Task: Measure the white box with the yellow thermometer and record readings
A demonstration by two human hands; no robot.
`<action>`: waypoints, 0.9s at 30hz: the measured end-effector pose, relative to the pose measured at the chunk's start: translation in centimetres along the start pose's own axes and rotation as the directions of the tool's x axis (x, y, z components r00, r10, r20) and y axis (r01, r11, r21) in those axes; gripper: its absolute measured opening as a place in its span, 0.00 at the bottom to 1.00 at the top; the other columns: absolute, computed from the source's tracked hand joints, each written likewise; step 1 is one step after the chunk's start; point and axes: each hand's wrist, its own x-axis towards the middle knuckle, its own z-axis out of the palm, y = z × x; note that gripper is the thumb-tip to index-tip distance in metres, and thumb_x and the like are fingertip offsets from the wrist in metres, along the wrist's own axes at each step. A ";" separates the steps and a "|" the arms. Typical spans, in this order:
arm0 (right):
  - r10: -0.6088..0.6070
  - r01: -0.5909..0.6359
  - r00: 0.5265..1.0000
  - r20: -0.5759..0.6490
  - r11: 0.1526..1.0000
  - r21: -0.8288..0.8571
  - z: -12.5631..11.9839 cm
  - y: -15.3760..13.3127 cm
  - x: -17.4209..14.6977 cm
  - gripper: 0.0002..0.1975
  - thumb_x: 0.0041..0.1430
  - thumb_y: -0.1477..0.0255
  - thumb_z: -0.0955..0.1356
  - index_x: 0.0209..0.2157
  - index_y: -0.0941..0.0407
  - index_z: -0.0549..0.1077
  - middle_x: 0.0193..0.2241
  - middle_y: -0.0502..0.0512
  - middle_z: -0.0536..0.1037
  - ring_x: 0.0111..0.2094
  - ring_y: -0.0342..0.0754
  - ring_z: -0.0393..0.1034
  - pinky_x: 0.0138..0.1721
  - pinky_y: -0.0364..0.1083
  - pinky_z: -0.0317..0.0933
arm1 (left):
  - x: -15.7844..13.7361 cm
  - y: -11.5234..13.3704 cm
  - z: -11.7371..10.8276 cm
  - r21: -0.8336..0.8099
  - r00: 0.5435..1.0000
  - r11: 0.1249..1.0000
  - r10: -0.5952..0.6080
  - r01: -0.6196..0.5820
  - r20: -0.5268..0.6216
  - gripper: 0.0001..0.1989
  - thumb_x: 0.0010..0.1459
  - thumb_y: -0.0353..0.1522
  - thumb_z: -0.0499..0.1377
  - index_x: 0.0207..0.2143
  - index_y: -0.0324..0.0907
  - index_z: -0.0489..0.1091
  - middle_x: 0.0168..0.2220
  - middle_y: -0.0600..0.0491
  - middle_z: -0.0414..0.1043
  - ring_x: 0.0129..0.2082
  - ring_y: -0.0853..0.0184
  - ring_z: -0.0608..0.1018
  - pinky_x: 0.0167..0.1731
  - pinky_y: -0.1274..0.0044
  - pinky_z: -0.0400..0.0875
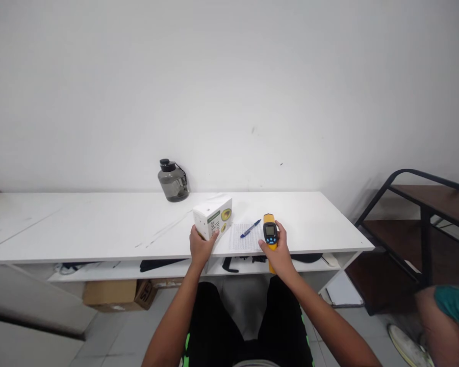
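Observation:
My left hand [202, 245] is closed around the near end of a white box [213, 216] with avocado pictures and green lettering. The box is tilted over the white table. In my right hand [281, 252] is a yellow and black infrared thermometer [270, 230], held by its handle near the front edge, its small screen and blue buttons facing me. Between the two hands lies a sheet of paper [237, 243] covered in small writing or print. A blue pen [250, 229] rests across the paper. What the thermometer's display reads is too small to tell.
A grey translucent jug [173, 181] with a black lid stands by the wall. Dark items lie on the shelf [126, 272] under the tabletop [99, 224]. Below is a cardboard box [117, 295]. To the right are a dark metal-framed rack [424, 219] and another person's leg [439, 321].

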 end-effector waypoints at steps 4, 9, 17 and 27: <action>-0.009 0.009 1.000 0.027 1.000 0.009 0.0 0.3 0.3 0.37 0.51 0.62 0.69 0.59 0.52 0.50 0.45 0.57 0.67 0.41 0.48 0.68 0.44 0.49 0.66 | 0.1 -0.2 -0.1 0.012 0.997 0.999 -0.035 0.035 0.070 0.39 0.44 0.49 0.64 0.54 0.43 0.53 0.49 0.44 0.66 0.48 0.55 0.72 0.42 0.66 0.70; 0.003 -0.003 1.000 0.026 1.000 -0.003 -0.2 0.2 0.6 0.37 0.51 0.62 0.69 0.60 0.53 0.50 0.45 0.57 0.67 0.41 0.48 0.68 0.45 0.50 0.65 | 0.2 -0.3 -0.1 0.045 0.996 0.998 -0.036 0.032 0.076 0.39 0.44 0.50 0.63 0.53 0.43 0.53 0.50 0.43 0.66 0.49 0.54 0.72 0.42 0.66 0.70; 0.027 -0.024 0.999 0.043 0.998 -0.063 -0.6 1.2 1.9 0.38 0.51 0.64 0.67 0.62 0.54 0.50 0.50 0.60 0.65 0.47 0.51 0.66 0.50 0.52 0.62 | 0.2 -0.3 0.2 0.059 0.995 0.997 -0.058 0.054 0.080 0.41 0.44 0.50 0.64 0.55 0.43 0.51 0.49 0.43 0.66 0.49 0.55 0.72 0.41 0.67 0.70; 0.158 -0.108 0.987 -0.014 0.606 -0.788 -4.4 5.1 9.1 0.34 0.54 0.66 0.64 0.62 0.53 0.53 0.48 0.61 0.68 0.49 0.58 0.64 0.47 0.55 0.58 | 0.3 -0.2 0.3 0.079 0.993 0.996 -0.057 0.049 0.102 0.40 0.44 0.50 0.64 0.54 0.44 0.51 0.50 0.44 0.66 0.48 0.55 0.72 0.39 0.67 0.70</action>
